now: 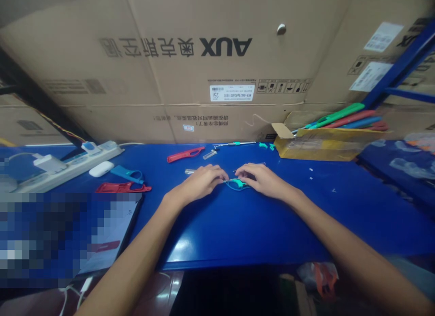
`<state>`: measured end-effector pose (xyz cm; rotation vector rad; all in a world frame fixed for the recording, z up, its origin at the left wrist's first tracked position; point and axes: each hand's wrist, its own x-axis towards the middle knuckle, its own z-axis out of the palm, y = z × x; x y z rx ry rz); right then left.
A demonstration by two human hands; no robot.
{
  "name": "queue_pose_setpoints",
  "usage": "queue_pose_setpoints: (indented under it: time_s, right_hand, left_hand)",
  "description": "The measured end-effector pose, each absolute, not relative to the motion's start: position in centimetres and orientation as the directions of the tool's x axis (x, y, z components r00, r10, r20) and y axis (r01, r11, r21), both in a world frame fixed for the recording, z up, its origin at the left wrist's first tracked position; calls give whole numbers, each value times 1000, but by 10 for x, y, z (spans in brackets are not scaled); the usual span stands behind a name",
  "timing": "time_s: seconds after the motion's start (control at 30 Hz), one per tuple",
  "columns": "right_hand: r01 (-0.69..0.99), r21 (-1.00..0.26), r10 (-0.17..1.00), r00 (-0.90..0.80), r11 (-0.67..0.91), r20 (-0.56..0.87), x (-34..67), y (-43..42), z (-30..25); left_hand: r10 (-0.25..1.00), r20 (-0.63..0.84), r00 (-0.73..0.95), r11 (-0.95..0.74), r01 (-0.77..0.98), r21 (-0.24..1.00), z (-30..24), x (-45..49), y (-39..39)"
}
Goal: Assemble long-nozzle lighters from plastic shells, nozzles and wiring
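Observation:
My left hand [207, 178] is closed in a pinch at the left end of a small blue piece with a looped outline [233, 187], low over the blue table. On its other side my right hand [260, 176] has its fingers closed round the right end. A bright green part [239, 184] shows inside the loop, between both hands. The fingers hide the ends, so the exact kind of thing is unclear. Just behind my left hand lies a small metal strip [190, 171], partly covered by it.
Behind my hands lie a red plastic handle [185, 154], a clear small part [210, 155], a thin metal rod [236, 144] and green bits [263, 145]. A yellow box [319, 146] holds coloured handles. At left are a power strip [73, 164] and blue and red handles [127, 174].

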<state>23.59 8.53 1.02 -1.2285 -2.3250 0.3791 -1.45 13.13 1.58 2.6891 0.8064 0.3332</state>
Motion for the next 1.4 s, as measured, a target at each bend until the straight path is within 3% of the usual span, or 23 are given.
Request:
queue_pose_setpoints:
  time_s: [0.33, 0.73, 0.97, 1.07, 1.23, 1.4]
  right_hand:
    - [725, -414, 835, -472, 551, 285, 235, 86, 7]
    - [713, -382, 806, -483, 589, 342, 230, 84, 7]
    - [759, -345, 831, -469, 553, 300, 231, 81, 13]
    - [776, -321, 837, -468, 543, 283, 230, 81, 16]
    - [800, -274, 842, -472, 533, 262, 228, 81, 17]
    - [805, -284, 852, -468, 521, 237, 225, 80, 19]
  left_hand:
    - [566, 133, 813, -757, 449, 475, 12, -16, 133]
    - [570, 64, 819, -752, 488, 443, 13, -14, 131]
    - [570, 52, 820, -749, 492, 443, 16, -12, 128]
    - [582, 56, 812, -724, 486, 489, 16, -11, 127]
    - [609, 92, 788, -625, 406, 667, 8, -8, 132]
    - [686, 29, 727, -495, 437, 751, 6, -1, 135]
